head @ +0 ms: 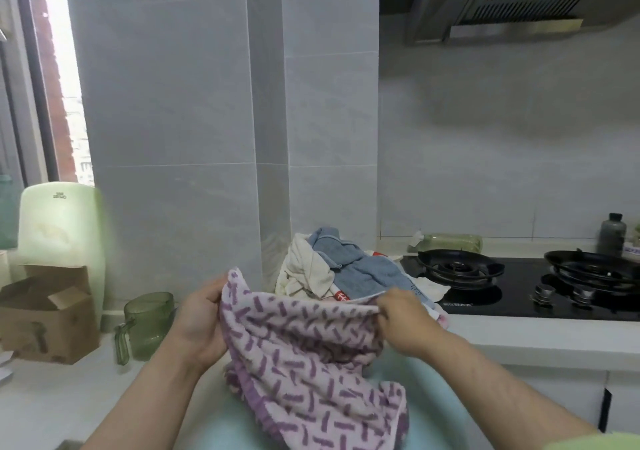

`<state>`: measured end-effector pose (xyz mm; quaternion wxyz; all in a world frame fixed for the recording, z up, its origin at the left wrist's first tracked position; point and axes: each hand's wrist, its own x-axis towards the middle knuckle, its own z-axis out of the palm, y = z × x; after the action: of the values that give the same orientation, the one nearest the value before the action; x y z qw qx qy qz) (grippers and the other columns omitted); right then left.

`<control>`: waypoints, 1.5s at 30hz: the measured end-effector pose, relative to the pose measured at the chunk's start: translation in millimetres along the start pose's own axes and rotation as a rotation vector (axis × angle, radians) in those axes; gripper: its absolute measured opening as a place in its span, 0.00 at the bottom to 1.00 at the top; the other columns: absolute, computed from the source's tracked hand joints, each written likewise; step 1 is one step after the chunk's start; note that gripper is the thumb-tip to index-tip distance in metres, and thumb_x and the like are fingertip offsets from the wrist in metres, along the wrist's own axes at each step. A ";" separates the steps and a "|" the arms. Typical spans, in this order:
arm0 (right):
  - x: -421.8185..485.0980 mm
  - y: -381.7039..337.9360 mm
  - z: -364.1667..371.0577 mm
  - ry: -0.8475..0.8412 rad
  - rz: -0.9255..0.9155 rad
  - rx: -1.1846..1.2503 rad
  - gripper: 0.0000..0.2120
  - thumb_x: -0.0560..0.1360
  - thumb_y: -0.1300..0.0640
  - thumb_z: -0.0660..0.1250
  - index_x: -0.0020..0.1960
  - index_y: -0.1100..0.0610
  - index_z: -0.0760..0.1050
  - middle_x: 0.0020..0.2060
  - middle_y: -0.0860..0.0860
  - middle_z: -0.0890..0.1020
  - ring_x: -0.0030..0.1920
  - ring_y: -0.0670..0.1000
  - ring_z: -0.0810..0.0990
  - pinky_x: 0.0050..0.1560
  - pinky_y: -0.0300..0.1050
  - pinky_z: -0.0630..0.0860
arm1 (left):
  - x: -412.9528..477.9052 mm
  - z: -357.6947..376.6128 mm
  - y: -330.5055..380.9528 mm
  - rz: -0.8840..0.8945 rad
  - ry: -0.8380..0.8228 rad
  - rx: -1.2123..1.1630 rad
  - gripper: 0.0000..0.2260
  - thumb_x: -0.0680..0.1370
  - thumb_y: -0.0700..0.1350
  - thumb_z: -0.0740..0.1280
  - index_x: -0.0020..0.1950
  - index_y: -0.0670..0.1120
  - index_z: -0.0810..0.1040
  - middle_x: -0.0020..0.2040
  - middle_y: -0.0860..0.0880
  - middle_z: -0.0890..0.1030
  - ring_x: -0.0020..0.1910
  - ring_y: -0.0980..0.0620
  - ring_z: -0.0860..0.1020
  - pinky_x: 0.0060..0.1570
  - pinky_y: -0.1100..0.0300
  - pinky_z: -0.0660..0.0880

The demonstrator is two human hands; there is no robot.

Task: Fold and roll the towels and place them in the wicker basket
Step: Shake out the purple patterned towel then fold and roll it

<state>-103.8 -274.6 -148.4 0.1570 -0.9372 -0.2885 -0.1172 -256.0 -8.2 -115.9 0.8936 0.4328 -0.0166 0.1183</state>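
The pink-and-purple towel hangs above the desk in front of the towel pile; the left hand grips its raised corner and the right hand pinches the top hem. It looks soft, light and limp, best held at corners; its top edge runs left to right, the rest drooping downward.

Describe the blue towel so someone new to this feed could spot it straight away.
Find the black gas hob on the right. Against its left edge sits a heap of towels; the blue towel lies on top, beside a cream towel. It alone is plain blue; the nearest towel is purple-patterned.
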 end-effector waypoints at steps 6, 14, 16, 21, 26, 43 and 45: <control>12.7 30.6 -72.1 0.311 0.018 -0.040 0.09 0.77 0.54 0.65 0.47 0.54 0.84 0.47 0.52 0.73 0.56 0.58 0.70 0.58 0.49 0.69 | 29.7 27.3 31.7 0.394 0.267 0.456 0.13 0.85 0.41 0.54 0.44 0.44 0.74 0.38 0.47 0.79 0.36 0.53 0.78 0.42 0.55 0.74; 8.6 38.4 -145.3 0.199 0.047 -0.219 0.14 0.80 0.51 0.60 0.44 0.56 0.80 0.45 0.56 0.84 0.48 0.59 0.79 0.45 0.48 0.75 | 58.0 50.1 71.6 0.532 0.362 0.900 0.14 0.83 0.41 0.55 0.45 0.49 0.78 0.47 0.46 0.82 0.47 0.46 0.79 0.51 0.51 0.75; 6.8 35.6 -162.9 0.230 0.068 -0.060 0.13 0.79 0.52 0.63 0.42 0.57 0.82 0.41 0.56 0.84 0.44 0.57 0.80 0.45 0.49 0.76 | 61.6 53.9 78.1 0.528 0.403 0.934 0.14 0.83 0.42 0.56 0.44 0.50 0.79 0.49 0.46 0.83 0.50 0.45 0.80 0.57 0.47 0.75; 3.8 22.4 -196.0 0.451 0.139 0.386 0.07 0.75 0.58 0.72 0.38 0.57 0.82 0.34 0.50 0.84 0.39 0.50 0.82 0.42 0.45 0.78 | 63.1 72.6 87.8 0.560 0.451 0.865 0.15 0.82 0.39 0.56 0.44 0.48 0.79 0.48 0.45 0.81 0.49 0.45 0.78 0.54 0.53 0.74; 0.7 15.1 -217.6 0.520 0.114 0.664 0.06 0.72 0.62 0.74 0.38 0.60 0.79 0.34 0.56 0.83 0.38 0.55 0.82 0.48 0.57 0.83 | 59.7 90.0 92.2 0.672 0.574 0.888 0.09 0.82 0.41 0.54 0.52 0.41 0.73 0.48 0.45 0.77 0.47 0.46 0.75 0.49 0.54 0.71; -66.6 0.6 -233.7 0.367 0.141 0.954 0.05 0.79 0.60 0.66 0.44 0.59 0.73 0.39 0.56 0.79 0.37 0.55 0.80 0.33 0.47 0.79 | 0.8 101.9 92.7 0.724 0.416 0.850 0.09 0.81 0.41 0.62 0.43 0.44 0.78 0.42 0.44 0.82 0.42 0.46 0.79 0.46 0.53 0.75; -70.2 1.0 -228.1 0.415 0.134 0.935 0.06 0.79 0.59 0.66 0.43 0.58 0.73 0.37 0.55 0.79 0.35 0.54 0.77 0.31 0.45 0.76 | -3.9 97.5 88.9 0.763 0.439 0.941 0.08 0.81 0.41 0.61 0.44 0.41 0.74 0.42 0.43 0.79 0.41 0.45 0.77 0.44 0.52 0.73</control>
<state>-189.3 -393.3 40.2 0.6202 -0.7404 -0.2120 -0.1490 -272.8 -31.7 12.9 0.4860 0.7078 0.0674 0.5082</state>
